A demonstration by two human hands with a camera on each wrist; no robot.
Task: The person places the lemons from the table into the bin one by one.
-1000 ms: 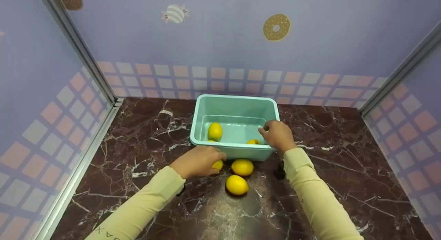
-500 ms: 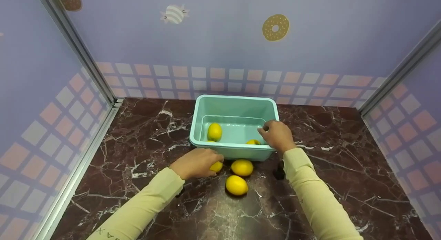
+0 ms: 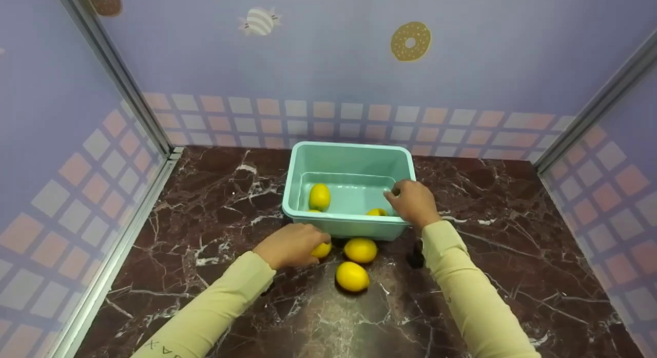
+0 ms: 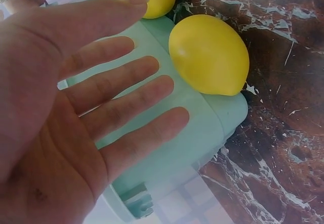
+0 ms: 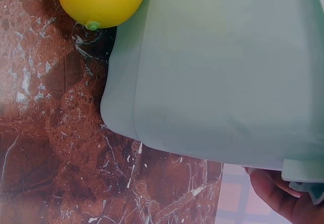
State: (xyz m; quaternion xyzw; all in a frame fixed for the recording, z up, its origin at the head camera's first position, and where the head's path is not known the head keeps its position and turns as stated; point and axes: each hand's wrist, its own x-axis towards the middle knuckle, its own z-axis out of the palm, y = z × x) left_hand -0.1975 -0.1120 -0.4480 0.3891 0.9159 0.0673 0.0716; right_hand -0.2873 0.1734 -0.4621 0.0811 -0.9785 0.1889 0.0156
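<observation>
A pale green plastic bin (image 3: 345,224) stands on the dark marbled tabletop. Its right rim is held by my right hand (image 3: 417,203); in the right wrist view, curled fingers (image 5: 276,193) show beneath the rim's corner. My left hand (image 3: 295,245) hovers at the bin's front left, its fingers (image 4: 144,138) straight and spread and nothing between them. Just past it sits a partly hidden lemon (image 3: 322,251). Two more lemons lie in front of the bin, one close to its wall (image 3: 361,250) and one nearer me (image 3: 352,276).
Inside the bin, one lemon (image 3: 320,196) lies at the left and another (image 3: 377,212) is half hidden by the front rim. A yellow sliver shows below the left one. Patterned walls (image 3: 328,65) enclose the marbled tabletop (image 3: 220,204) at the back and sides.
My left hand has drawn back slightly, down and to the left, away from the bin's front wall. The right hand, the bin and the lemons have stayed put.
</observation>
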